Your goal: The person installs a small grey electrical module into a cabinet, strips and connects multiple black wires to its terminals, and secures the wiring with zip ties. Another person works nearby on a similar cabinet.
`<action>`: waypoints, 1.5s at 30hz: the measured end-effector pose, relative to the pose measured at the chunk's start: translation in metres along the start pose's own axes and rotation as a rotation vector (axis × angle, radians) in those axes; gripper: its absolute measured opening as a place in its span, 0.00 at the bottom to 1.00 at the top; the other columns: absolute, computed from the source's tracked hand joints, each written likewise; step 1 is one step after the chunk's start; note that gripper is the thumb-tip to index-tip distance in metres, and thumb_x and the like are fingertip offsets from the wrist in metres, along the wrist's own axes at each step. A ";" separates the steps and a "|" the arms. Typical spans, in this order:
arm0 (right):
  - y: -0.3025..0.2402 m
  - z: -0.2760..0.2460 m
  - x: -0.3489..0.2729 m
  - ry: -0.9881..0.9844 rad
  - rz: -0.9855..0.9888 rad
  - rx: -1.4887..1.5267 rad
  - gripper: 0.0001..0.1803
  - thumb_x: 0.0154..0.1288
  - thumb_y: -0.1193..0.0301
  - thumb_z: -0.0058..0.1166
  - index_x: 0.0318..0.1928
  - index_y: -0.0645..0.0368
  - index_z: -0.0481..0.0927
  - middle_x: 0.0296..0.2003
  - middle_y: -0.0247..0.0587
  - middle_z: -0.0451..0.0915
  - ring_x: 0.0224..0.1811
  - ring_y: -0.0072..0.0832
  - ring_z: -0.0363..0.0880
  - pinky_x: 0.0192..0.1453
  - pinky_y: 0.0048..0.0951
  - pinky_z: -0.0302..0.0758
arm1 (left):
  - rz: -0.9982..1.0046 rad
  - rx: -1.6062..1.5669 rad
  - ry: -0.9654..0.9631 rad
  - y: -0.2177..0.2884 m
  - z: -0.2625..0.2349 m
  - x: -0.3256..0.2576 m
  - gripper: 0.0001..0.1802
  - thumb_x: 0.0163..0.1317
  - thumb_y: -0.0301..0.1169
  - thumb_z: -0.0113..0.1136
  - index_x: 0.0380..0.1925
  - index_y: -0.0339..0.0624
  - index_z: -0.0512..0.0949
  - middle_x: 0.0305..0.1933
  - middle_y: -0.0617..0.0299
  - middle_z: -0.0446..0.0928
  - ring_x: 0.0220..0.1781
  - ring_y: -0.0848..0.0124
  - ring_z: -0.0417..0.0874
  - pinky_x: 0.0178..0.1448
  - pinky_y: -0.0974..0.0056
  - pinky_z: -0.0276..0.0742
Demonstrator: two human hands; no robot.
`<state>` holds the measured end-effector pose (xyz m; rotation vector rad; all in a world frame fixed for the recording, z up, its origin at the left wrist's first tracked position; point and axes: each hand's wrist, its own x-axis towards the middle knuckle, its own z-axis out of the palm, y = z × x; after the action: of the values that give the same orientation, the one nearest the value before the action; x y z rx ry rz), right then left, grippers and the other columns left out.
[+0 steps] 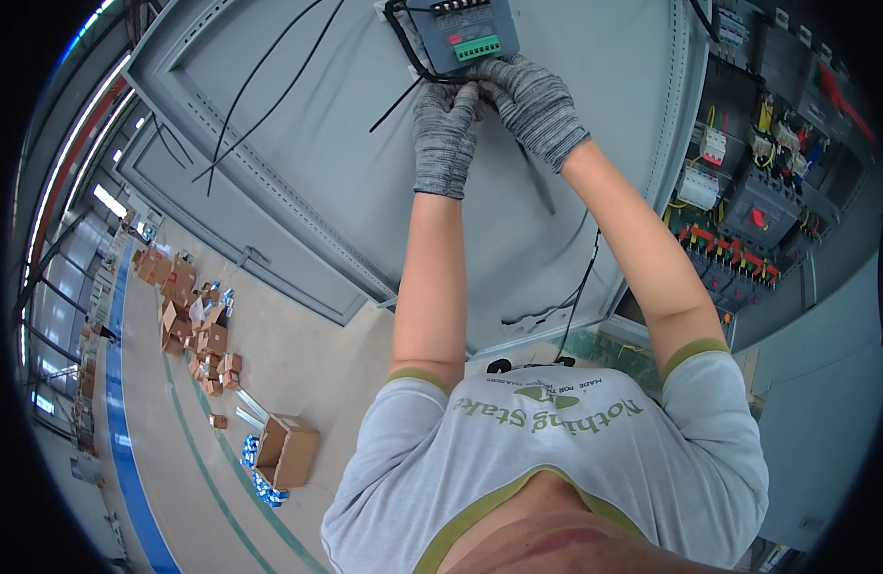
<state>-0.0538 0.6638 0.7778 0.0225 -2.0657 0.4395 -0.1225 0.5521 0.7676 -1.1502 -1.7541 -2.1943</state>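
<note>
Both of my hands wear grey knit gloves and are raised to a grey cabinet door [317, 163]. A small grey module [465, 33] with a green terminal strip is mounted on the door just above them. A black cable bundle [401, 43] loops around the module's left side. My left hand [446, 134] and my right hand [532, 100] meet under the module, fingers pinched together on a thin black cable tie [395, 103] whose tail sticks out to the lower left. The fingertips hide where the tie meets the bundle.
The open cabinet [757, 220] at right holds rows of breakers with red and green parts and coloured wiring. Loose black wires [259, 86] hang across the door. Cardboard boxes [288, 450] and small packs lie on the floor at lower left.
</note>
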 end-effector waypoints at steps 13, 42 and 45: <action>0.007 0.040 0.003 0.463 0.041 0.306 0.07 0.58 0.68 0.57 0.35 0.56 0.84 0.35 0.45 0.80 0.35 0.42 0.80 0.41 0.38 0.77 | -0.203 -0.129 0.148 -0.005 0.009 0.007 0.07 0.62 0.31 0.60 0.34 0.37 0.78 0.22 0.67 0.74 0.21 0.80 0.69 0.25 0.73 0.64; 0.128 -0.046 -0.161 -0.054 0.532 0.611 0.16 0.70 0.64 0.49 0.49 0.64 0.79 0.42 0.44 0.83 0.45 0.29 0.82 0.52 0.27 0.77 | -0.137 0.066 0.030 -0.032 -0.016 0.035 0.07 0.64 0.32 0.56 0.31 0.42 0.78 0.21 0.64 0.75 0.19 0.72 0.72 0.24 0.67 0.67; 0.112 -0.053 -0.244 -0.031 0.837 0.681 0.14 0.70 0.68 0.50 0.46 0.66 0.80 0.40 0.43 0.83 0.42 0.25 0.82 0.51 0.23 0.76 | -0.029 -0.049 0.116 -0.045 -0.023 0.033 0.09 0.66 0.36 0.57 0.31 0.44 0.79 0.20 0.71 0.73 0.17 0.80 0.68 0.20 0.74 0.62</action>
<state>0.0949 0.7455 0.5629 -0.4409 -1.7814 1.6376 -0.1804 0.5589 0.7507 -0.9915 -1.6905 -2.2824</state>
